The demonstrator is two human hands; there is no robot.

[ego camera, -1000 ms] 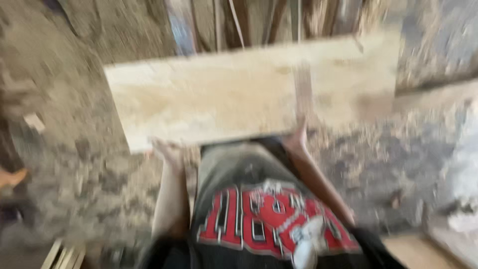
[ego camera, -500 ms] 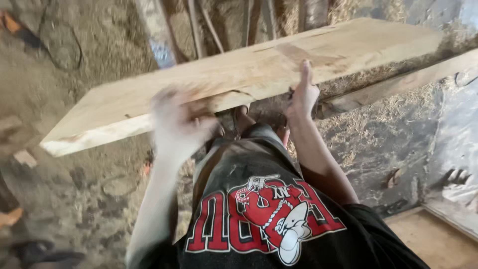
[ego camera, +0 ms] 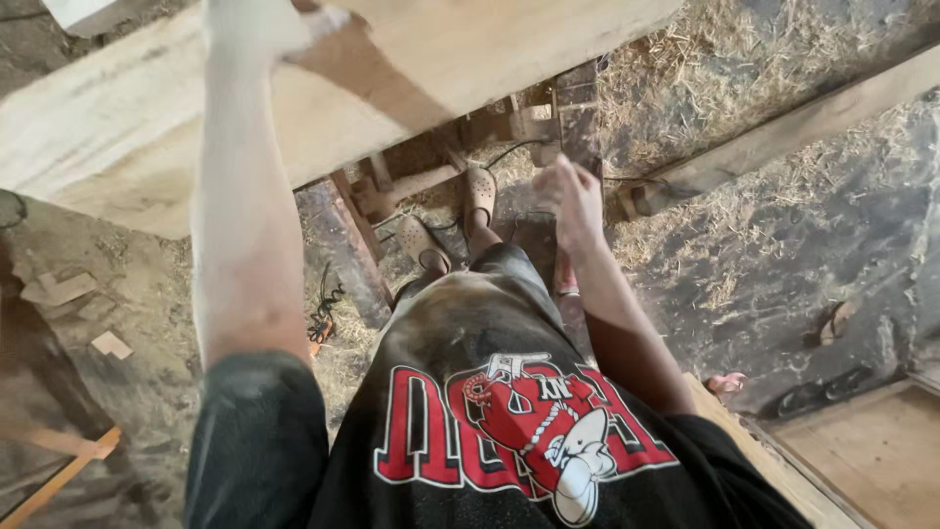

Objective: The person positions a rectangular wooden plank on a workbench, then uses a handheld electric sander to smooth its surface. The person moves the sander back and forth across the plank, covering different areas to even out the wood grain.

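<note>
Overhead, in the head view, the wide pale rough-sawn wooden plank point(ego camera: 127, 127) lay raised across the upper left of the frame, tilted, above a reddish metal-and-timber frame point(ego camera: 446, 167) and a floor littered with straw and sawdust point(ego camera: 744, 245). The left hand point(ego camera: 259, 24) was stretched up onto the plank's top face near its far part; motion blur and the frame edge hid the fingers, so whether its grip was closed on the wood or merely laid flat could not be told. The right hand point(ego camera: 573, 201) hung free beside the plank's lower edge, apart from it, fingers loosely spread and holding nothing. Below, the person's feet in pale perforated clogs point(ego camera: 450, 220) stood beside the frame. A second long grey timber beam point(ego camera: 783, 137) lay on the floor to the right, and a flat light wooden board point(ego camera: 881, 451) showed at the lower right corner.

Judged from this view, the plank was lifted clear of the floor but not yet set down anywhere; one-handed contact suggested the handling was midway, with placement remaining.
</note>
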